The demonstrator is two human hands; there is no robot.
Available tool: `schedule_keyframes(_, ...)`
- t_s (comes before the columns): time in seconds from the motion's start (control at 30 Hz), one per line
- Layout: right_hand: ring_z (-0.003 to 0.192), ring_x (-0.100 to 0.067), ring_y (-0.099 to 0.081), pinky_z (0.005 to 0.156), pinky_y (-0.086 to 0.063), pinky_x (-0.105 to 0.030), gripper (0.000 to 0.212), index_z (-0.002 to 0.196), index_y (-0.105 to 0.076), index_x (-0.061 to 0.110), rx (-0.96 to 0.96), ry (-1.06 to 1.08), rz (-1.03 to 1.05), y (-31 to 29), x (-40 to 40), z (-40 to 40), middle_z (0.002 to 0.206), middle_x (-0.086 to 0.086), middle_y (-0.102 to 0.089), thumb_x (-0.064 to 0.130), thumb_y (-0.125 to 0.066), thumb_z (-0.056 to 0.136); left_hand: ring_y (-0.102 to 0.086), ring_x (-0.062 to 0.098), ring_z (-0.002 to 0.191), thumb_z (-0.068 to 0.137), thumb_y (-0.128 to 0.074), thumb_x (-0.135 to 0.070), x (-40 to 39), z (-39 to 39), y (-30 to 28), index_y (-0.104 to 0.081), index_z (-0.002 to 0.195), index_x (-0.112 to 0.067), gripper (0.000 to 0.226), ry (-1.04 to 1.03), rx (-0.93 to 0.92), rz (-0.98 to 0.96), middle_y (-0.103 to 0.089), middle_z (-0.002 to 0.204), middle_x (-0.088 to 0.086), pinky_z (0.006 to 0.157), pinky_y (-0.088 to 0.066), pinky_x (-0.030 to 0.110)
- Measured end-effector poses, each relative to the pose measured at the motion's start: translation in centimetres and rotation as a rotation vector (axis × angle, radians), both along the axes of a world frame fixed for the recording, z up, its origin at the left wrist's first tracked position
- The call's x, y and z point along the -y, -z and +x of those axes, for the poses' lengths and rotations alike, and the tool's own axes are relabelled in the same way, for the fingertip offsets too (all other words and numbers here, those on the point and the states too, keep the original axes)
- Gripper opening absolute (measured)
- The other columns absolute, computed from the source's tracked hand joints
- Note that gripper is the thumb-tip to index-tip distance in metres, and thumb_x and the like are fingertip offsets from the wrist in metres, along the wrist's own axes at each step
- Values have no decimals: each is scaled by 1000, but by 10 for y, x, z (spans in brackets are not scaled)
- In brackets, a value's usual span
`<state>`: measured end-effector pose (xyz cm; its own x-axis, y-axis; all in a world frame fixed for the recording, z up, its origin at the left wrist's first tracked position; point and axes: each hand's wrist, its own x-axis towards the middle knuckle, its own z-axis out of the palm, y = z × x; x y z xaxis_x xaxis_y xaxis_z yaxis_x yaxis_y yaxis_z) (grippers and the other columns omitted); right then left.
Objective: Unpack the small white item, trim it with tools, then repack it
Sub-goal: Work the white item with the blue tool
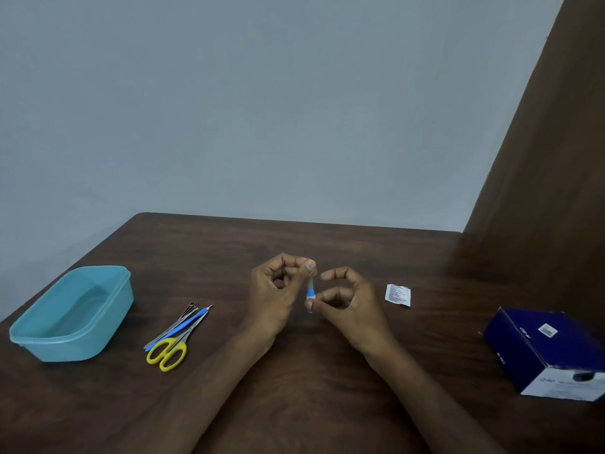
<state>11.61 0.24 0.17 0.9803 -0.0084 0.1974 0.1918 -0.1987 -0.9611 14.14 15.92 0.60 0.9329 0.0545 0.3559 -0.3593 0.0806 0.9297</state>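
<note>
Above the middle of the dark wooden table (294,404) both hands hold one small white and blue item (310,289) upright. My left hand (278,290) pinches its top end between thumb and forefinger. My right hand (343,296) pinches its lower end, the other fingers curled. A small white printed packet (397,293) lies flat on the table just right of my right hand. Left of my hands lie yellow-handled scissors (167,352), with a blue-handled tool (178,329) and thin metal tweezers (183,317) alongside them.
A light blue plastic tub (19,335) stands at the table's left edge. A dark blue cardboard box (543,348) lies at the right edge. A brown curtain (540,158) hangs at the right; a grey wall stands behind the table.
</note>
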Motion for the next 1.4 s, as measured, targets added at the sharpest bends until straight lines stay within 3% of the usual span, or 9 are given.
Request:
schedule_keyframes(0.07,76,-15,-75,79,-58,-34,44,112,-61,19,13,13,54,-3,0,-1,81,-5,-81,14,-91,81,-66,16,78,95,-80,-22,2,-2,-1,-78,86,-15,11,9,10,18,-80,83,3,69,-50,16)
schedule_keyframes(0.3,84,-17,-77,88,-58,-40,48,117,-61,18,-84,-91,28,-6,3,-3,88,-7,-82,18,-92,80,-71,10,85,95,-77,-26,-4,0,-4,-78,92,-14,12,21,-48,-86,-81,90,2,81,-55,23)
schedule_keyframes(0.43,86,-20,-69,67,-47,-27,61,126,-59,15,-177,-213,221,-16,8,-6,100,-19,-81,17,-93,76,-50,-2,54,90,-73,-36,-2,-1,-11,-74,93,-17,20,154,-219,-192,-72,74,-14,65,-39,27)
schedule_keyframes(0.57,82,-16,-71,65,-47,-27,63,134,-59,5,-300,-382,383,-17,4,-11,104,-20,-78,9,-86,78,-44,3,55,85,-71,-38,-2,-4,-13,-76,85,-21,18,296,-245,-222,-66,72,-13,58,-39,21)
schedule_keyframes(0.7,67,-11,-63,61,-47,-24,62,125,-63,7,-344,-498,585,-15,0,-13,93,-13,-74,9,-93,71,-40,9,65,92,-78,-45,-5,-2,-11,-79,77,-30,21,412,-242,-289,-60,73,-11,53,-41,16)
schedule_keyframes(0.9,59,-10,-55,55,-46,-23,62,106,-69,11,-398,-563,732,-14,-2,-14,83,-12,-70,15,-105,55,-50,1,60,63,-95,-65,-9,3,-7,-76,82,-33,42,553,-178,-302,-63,75,-13,53,-38,18)
schedule_keyframes(1.1,67,-13,-66,60,-48,-22,51,119,-58,10,-332,-362,551,-19,0,-13,92,-17,-78,-1,-86,78,-54,0,56,89,-79,-34,-9,0,-7,-71,80,-18,21,368,-81,-221,-70,75,-7,57,-45,14)
schedule_keyframes(1.2,73,-14,-72,64,-47,-26,49,112,-54,13,-175,-184,373,-18,1,-9,95,-20,-81,10,-87,77,-70,10,74,92,-82,-20,-11,6,-5,-72,75,-19,20,147,26,-63,-76,78,3,73,-55,21)
schedule_keyframes(1.4,57,-6,-61,61,-51,-27,39,91,-57,25,209,213,-210,-2,-4,-6,72,15,-78,18,-93,77,-79,11,81,88,-88,-18,-4,11,9,-72,73,-19,22,-197,167,168,-78,76,-2,73,-60,28)
